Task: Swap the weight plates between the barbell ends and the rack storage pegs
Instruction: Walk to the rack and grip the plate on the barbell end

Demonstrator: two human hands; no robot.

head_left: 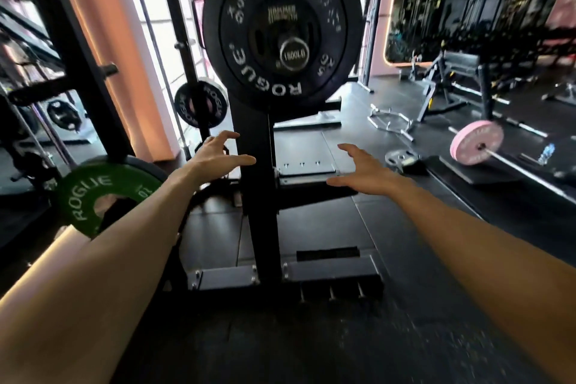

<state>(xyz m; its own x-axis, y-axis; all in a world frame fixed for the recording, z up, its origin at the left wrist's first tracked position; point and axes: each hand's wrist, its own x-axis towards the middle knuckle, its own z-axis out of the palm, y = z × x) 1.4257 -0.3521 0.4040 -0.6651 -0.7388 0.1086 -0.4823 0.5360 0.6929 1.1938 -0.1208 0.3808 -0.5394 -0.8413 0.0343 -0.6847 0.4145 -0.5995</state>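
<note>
Black plate (282,31) on bar end (294,55) above, against rack post (258,184), left hand (215,159) and right hand (363,173) below it, fingers spread wide, holding nothing, green plate (103,193) on peg at left, pink plate (476,142) on floor at right

barbell plate (282,31) above rack post (260,196) | storage-peg plate (107,193) left | floor barbell (477,146) right

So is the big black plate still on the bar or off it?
On. The big black plate sits on the bar end, whose cap shows through its centre. Both hands hang open below it.
</note>
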